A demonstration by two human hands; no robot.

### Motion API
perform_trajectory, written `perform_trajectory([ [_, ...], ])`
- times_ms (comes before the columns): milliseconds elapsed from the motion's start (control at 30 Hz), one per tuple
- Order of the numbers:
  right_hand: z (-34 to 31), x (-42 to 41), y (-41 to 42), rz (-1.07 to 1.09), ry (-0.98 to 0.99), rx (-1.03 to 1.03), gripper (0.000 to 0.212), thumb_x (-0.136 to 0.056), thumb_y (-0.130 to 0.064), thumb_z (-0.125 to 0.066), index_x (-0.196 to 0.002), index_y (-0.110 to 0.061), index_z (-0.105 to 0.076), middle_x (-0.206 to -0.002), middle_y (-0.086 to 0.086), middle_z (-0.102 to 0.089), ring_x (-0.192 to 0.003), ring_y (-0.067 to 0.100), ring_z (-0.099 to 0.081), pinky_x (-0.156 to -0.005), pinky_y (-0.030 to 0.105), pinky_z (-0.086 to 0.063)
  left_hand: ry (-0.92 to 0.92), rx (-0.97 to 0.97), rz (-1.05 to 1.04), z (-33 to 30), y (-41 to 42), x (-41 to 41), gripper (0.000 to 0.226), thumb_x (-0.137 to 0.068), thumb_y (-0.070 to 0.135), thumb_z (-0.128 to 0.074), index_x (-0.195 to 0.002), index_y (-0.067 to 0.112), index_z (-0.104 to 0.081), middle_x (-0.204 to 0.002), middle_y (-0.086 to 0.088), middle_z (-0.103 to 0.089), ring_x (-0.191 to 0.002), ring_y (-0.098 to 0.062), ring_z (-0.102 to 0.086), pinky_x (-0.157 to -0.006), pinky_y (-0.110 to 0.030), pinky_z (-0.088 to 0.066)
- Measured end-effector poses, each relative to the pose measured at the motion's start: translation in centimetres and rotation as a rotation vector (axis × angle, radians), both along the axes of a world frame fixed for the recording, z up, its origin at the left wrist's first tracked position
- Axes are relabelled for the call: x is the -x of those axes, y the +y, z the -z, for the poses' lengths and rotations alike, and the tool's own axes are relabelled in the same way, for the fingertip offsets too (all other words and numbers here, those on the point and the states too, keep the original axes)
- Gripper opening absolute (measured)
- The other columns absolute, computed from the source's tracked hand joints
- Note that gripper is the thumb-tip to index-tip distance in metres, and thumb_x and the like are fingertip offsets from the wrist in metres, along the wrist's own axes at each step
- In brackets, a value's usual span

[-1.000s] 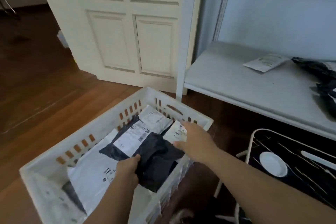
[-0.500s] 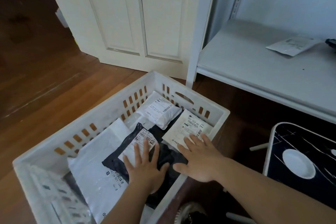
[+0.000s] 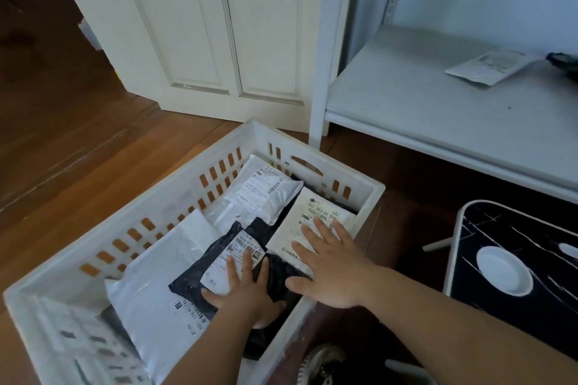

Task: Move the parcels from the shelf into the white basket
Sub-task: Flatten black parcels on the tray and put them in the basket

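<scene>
The white slatted basket point(image 3: 175, 197) stands on the wood floor and holds several parcels. My left hand point(image 3: 247, 291) presses flat on a black parcel with a white label point(image 3: 215, 256). My right hand point(image 3: 331, 269) lies flat with spread fingers on a cream parcel point(image 3: 316, 212) at the basket's right side. A white padded parcel point(image 3: 266, 191) lies at the far end, and a large white bag point(image 3: 159, 287) lies to the left. On the white shelf point(image 3: 438, 116), a white parcel point(image 3: 491, 67) remains beside a black parcel point(image 3: 566, 64) at the frame's right edge.
A white panelled door point(image 3: 219, 34) stands behind the basket. The shelf's upright post point(image 3: 325, 72) is just beyond the basket's far corner. A dark folding table with a white plate point(image 3: 503, 272) sits to the right. A shoe point(image 3: 325, 366) is by the basket's near side.
My left hand let go of the black parcel it was lowering and now presses it flat in the basket. My right hand came down flat onto the cream parcel.
</scene>
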State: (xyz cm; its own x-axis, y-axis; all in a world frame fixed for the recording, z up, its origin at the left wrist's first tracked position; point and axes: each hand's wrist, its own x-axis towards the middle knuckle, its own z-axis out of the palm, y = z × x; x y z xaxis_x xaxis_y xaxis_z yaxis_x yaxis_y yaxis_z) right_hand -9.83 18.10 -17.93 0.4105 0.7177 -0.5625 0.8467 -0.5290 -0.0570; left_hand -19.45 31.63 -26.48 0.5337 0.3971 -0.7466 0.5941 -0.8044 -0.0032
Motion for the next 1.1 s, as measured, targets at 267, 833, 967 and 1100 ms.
perform_trajectory([
  [267, -3.6, -0.1, -7.1, 0.258, 0.130, -0.124, 0.076, -0.097, -0.056, -0.036, -0.155, -0.022, 0.000, -0.160, 0.002, 0.018, -0.146, 0.020, 0.020, -0.119, 0.047, -0.002, -0.232, -0.082, -0.017, -7.2, -1.0, -3.3, 0.071, -0.096, 0.051, -0.040, -0.153, 0.018, -0.013, -0.160, -0.008, 0.014, -0.146, -0.036, 0.015, -0.111, -0.068, -0.013],
  [833, -12.0, -3.9, -39.9, 1.003, -0.062, -0.260, 0.092, -0.085, -0.074, -0.030, -0.153, -0.012, -0.020, -0.162, 0.007, -0.003, -0.149, 0.020, -0.002, -0.119, 0.035, -0.012, -0.778, 0.411, 0.424, -20.5, -31.4, -16.9, 0.056, -0.098, 0.041, -0.047, -0.146, 0.014, -0.038, -0.151, -0.003, -0.038, -0.139, -0.017, -0.034, -0.111, -0.025, -0.024],
  [967, -10.6, -3.8, -45.2, 1.176, -0.072, -0.334, 0.110, -0.067, -0.085, -0.021, -0.152, -0.015, -0.023, -0.162, 0.004, -0.005, -0.148, 0.020, -0.010, -0.117, 0.032, -0.016, -0.788, 0.716, 0.177, -20.6, -36.6, -20.2, 0.045, -0.093, 0.039, -0.057, -0.136, 0.025, -0.050, -0.145, 0.000, -0.046, -0.130, -0.020, -0.045, -0.111, -0.035, -0.035],
  [1100, -8.7, -5.3, -47.0, 1.259, -0.105, -0.461, 0.084, -0.085, -0.071, -0.035, -0.150, -0.019, -0.029, -0.161, 0.001, -0.014, -0.147, 0.015, -0.015, -0.116, 0.028, -0.020, -0.813, 0.916, -0.106, -20.5, -40.1, -23.9, 0.042, -0.093, 0.034, -0.058, -0.134, 0.033, -0.051, -0.142, -0.004, -0.046, -0.125, -0.024, -0.049, -0.107, -0.043, -0.041],
])
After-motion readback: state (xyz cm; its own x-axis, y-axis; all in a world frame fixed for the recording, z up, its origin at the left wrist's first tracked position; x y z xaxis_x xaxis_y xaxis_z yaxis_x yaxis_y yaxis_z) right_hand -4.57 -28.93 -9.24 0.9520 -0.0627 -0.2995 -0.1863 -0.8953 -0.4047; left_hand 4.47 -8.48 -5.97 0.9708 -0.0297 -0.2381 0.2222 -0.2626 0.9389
